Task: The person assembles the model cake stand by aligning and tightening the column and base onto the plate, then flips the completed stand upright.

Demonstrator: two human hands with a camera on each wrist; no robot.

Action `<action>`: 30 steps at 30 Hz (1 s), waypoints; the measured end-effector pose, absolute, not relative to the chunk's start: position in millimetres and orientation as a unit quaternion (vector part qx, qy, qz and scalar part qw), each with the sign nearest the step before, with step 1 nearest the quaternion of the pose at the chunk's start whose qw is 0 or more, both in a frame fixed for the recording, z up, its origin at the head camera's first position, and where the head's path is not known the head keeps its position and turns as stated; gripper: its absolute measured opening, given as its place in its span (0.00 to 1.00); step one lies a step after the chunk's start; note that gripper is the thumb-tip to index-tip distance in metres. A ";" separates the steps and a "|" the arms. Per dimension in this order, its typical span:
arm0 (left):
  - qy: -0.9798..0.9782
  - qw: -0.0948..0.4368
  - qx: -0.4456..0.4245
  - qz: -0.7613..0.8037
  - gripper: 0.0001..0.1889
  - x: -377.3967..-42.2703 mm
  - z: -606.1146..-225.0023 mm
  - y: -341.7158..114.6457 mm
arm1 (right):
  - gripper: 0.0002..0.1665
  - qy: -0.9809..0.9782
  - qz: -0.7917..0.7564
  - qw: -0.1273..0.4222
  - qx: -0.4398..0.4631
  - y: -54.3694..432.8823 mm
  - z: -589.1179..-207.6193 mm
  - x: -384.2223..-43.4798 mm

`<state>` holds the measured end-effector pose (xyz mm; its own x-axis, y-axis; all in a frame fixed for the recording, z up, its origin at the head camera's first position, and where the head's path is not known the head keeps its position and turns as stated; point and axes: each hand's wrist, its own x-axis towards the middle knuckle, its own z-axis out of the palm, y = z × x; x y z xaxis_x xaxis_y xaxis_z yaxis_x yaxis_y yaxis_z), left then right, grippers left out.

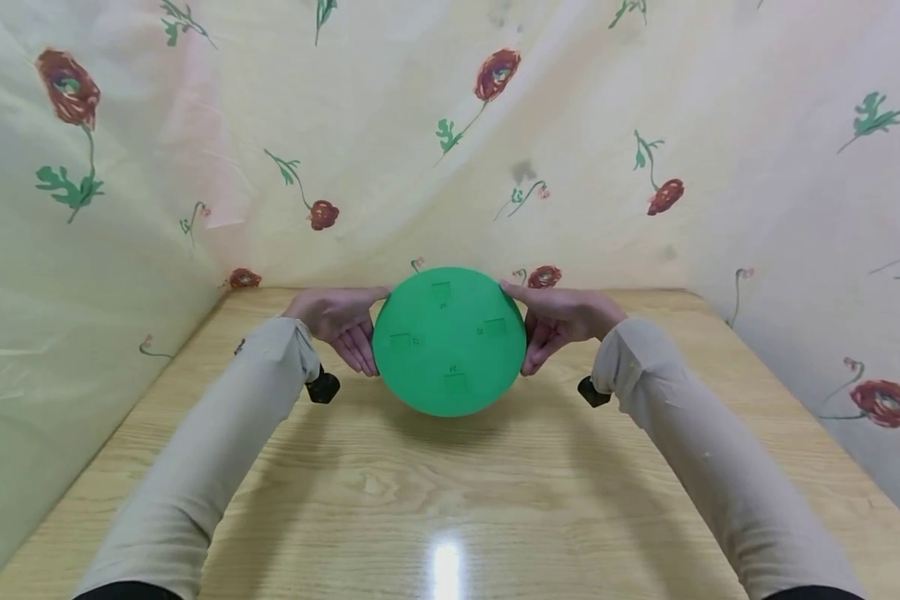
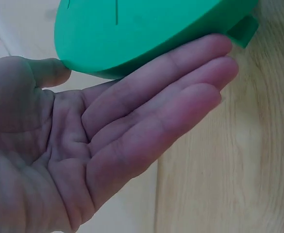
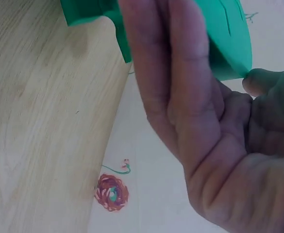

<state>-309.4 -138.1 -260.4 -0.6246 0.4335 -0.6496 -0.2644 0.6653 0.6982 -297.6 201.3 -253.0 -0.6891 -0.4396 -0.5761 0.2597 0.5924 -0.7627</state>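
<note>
A green round disc (image 1: pixel 450 342) with several small rectangular outlines on its face is held between both hands, tilted toward the head camera. My left hand (image 1: pixel 345 325) grips its left rim, thumb at the upper edge and fingers stretched along the side. On the opposite rim, my right hand (image 1: pixel 562 321) holds it the same way. The left wrist view shows the thumb tip against the rim of the disc (image 2: pixel 132 34) and a short green tab (image 2: pixel 243 31) jutting from its underside. Green projecting parts (image 3: pixel 83 12) also appear in the right wrist view, partly hidden by fingers.
Beneath the hands is a light wood-grain table (image 1: pixel 390 492), with shadows of the disc and arms on it. A pale cloth (image 1: pixel 390 125) printed with red flowers rises behind the table and along both sides. A dark device (image 1: pixel 322 387) sits under the left wrist.
</note>
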 end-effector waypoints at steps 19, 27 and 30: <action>0.829 0.386 0.004 0.404 0.39 -319.4 -274.3 -124.0 | 0.51 0.810 -0.439 0.387 -0.010 207.1 -284.2 -316.8; 0.829 0.373 -0.012 0.416 0.35 -317.1 -276.9 -123.8 | 0.50 0.804 -0.449 0.390 -0.002 209.5 -298.2 -321.1; 0.830 0.370 -0.013 0.416 0.35 -317.4 -277.1 -123.9 | 0.51 0.805 -0.447 0.389 -0.005 209.9 -298.2 -322.2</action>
<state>-317.4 -123.9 -277.1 -0.7258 0.2864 -0.6254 -0.3299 0.6529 0.6819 -322.2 209.9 -298.2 -0.6966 -0.3569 -0.6224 0.3400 0.5997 -0.7244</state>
